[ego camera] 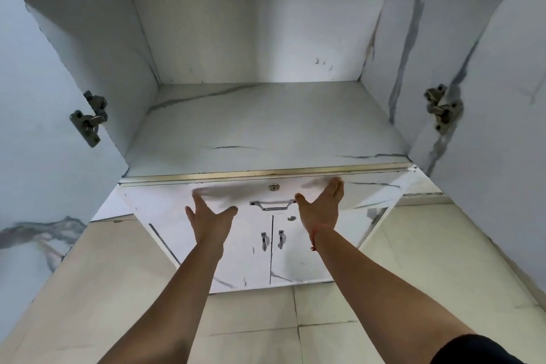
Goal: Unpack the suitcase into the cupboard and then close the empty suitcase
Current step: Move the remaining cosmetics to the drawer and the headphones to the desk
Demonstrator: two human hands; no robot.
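Both the left hand [208,216] and right hand [320,205] are being held released, fingers spread. One white, grey-veined cupboard [266,127] is being faced, open.

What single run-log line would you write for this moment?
left hand: open, empty | right hand: open, empty | cupboard: open | suitcase: not in view

Glossy marble-patterned cupboard [266,127], shiny metal hinges [88,120] and drawer handle [273,204].

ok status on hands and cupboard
Left hand open, right hand open, nothing held. Cupboard open, hands near shelf edge. Suitcase out of view.
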